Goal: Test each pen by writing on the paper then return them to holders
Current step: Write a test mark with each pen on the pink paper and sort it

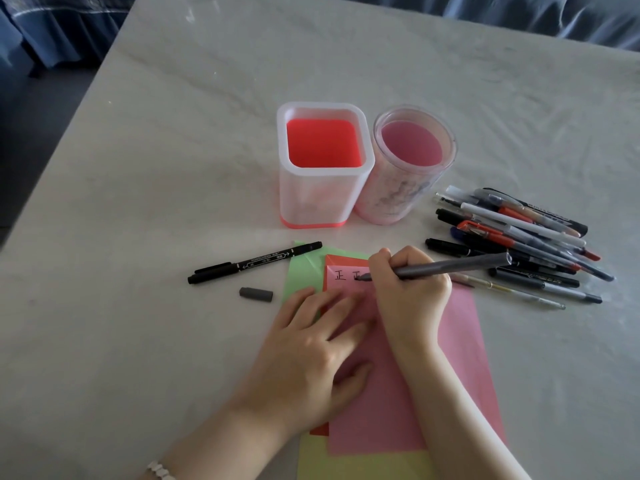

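Head view: pinches grey pen (450,266) low on the barrel in right hand (412,289), tip on pink paper (460,327); pins that sheet with flat-fingered left hand (311,355). Seems light, stiff, slick (hold near the tip). Faces holders (311,199) at twelve o'clock.

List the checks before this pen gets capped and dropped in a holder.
1. Grip: right hand holds grey pen, tip on pink paper: ok.
2. Ink shows: dark characters on the paper beside the tip: ok.
3. Paper steadied: left hand presses flat on it: ok.
4. Cap reachable: grey cap lies loose on the table, left of the papers: ok.
5. Holders ready: square holder and round holder upright, nothing inside: ok.
6. Stray pen: black marker lies on the table, not in a holder: not ok.
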`<act>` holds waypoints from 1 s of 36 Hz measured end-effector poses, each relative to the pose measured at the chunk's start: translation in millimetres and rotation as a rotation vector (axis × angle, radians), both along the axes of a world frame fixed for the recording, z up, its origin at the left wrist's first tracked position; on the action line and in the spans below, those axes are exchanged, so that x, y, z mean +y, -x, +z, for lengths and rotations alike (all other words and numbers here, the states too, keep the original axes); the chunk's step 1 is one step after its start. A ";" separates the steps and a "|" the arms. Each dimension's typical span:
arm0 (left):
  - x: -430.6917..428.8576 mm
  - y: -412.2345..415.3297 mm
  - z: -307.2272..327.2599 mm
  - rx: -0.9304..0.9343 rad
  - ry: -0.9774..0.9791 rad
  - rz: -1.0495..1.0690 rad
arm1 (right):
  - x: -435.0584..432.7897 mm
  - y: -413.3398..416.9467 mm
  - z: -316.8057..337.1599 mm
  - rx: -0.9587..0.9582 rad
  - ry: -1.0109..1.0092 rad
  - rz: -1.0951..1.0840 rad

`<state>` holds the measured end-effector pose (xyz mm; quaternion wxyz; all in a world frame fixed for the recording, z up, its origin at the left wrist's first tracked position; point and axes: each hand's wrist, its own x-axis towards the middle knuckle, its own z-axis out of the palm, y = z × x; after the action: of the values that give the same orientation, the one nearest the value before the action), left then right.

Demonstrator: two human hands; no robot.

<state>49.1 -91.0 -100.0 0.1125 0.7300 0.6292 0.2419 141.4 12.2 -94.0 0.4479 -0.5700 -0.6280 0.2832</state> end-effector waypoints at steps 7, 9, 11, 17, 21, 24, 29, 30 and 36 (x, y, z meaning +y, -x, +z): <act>-0.1 0.0 -0.5 0.013 -0.004 -0.002 | -0.4 -0.5 0.1 -0.029 -0.022 0.019; -0.5 0.0 -1.3 0.011 -0.010 0.001 | 0.0 -1.1 0.2 -0.039 -0.028 -0.011; -0.8 0.1 -2.0 0.009 -0.015 0.006 | 0.5 -1.4 0.9 -0.051 -0.027 -0.059; 0.1 0.8 -1.9 0.018 -0.021 0.008 | 0.7 -0.3 4.0 -0.032 0.010 -0.091; -0.5 1.1 -1.3 0.018 -0.031 0.005 | -0.1 -2.5 10.0 0.118 0.053 -0.104; -0.6 1.4 -0.1 0.023 -0.031 -0.003 | -2.2 -9.5 15.4 0.211 0.062 -0.133; -1.2 4.5 -0.8 0.004 -0.066 -0.026 | -7.2 -31.2 21.0 0.240 0.125 -0.094; -1.5 5.4 0.3 -0.006 -0.073 -0.018 | -7.7 -35.6 22.1 0.231 0.138 -0.079; -4.3 19.7 10.1 0.071 -0.116 0.085 | -10.3 -58.7 25.1 0.170 0.216 -0.014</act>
<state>29.4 -95.2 -89.9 0.0371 0.7161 0.6481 0.2565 200.1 1.9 -69.0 0.4374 -0.5933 -0.5497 0.3930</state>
